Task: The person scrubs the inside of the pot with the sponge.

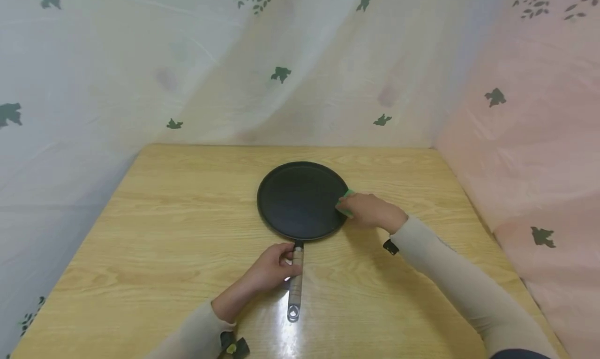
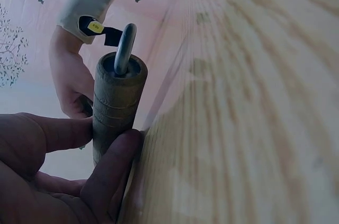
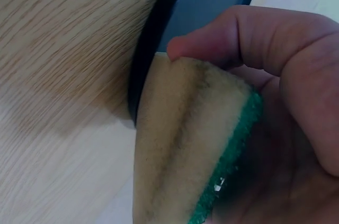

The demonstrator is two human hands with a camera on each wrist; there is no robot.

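A flat round black frying pan (image 1: 300, 200) lies on the wooden table, its wood-look handle (image 1: 295, 291) pointing toward me. My left hand (image 1: 272, 268) grips that handle near the pan; in the left wrist view, thumb and fingers pinch the brown grip (image 2: 119, 102) below its metal hanging loop (image 2: 125, 49). At the pan's right rim, my right hand (image 1: 367, 210) holds a sponge (image 1: 348, 196). The right wrist view shows the sponge (image 3: 180, 134) with a tan foam side and a green scouring layer, its foam against the rim of the pan (image 3: 206, 7).
The wooden table (image 1: 187, 213) spreads around the pan on all sides. A pale cloth (image 1: 225, 88) printed with green birds hangs behind it, and a pinkish cloth (image 1: 539, 156) runs along the right edge.
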